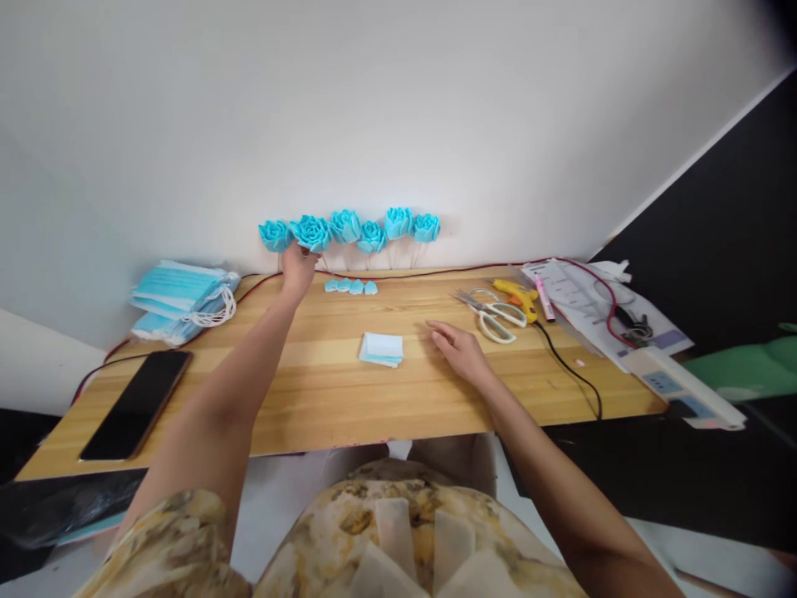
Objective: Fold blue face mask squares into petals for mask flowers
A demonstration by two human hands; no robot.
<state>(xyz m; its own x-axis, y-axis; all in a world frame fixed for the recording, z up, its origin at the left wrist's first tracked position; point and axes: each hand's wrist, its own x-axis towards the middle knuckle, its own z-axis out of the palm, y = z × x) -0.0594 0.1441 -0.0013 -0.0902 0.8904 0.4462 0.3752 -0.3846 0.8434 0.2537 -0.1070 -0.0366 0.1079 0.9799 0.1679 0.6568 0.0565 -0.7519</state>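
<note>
At the back of the wooden table [324,399], my left hand [300,270] is closed around the stem, just under the head, of a blue artificial flower [311,233]. Another blue flower [274,236] stands close beside it on the left. To the right, several more blue flowers [372,237] on thin stems lean against the wall. My right hand [459,352] rests on the table with its fingers stretched out, holding nothing. Left of those fingers lies a small stack of cut white and light-blue pieces [382,349]. Several small blue petals [351,286] lie in a row below the flowers.
On the left are a pile of blue face masks [180,292] and a black phone [135,407]. To the right lie scissors [496,317], a yellow glue gun [518,299], a pink marker [545,298], papers [585,299] and a power strip [682,386]. A red-black cord [473,268] runs along the wall.
</note>
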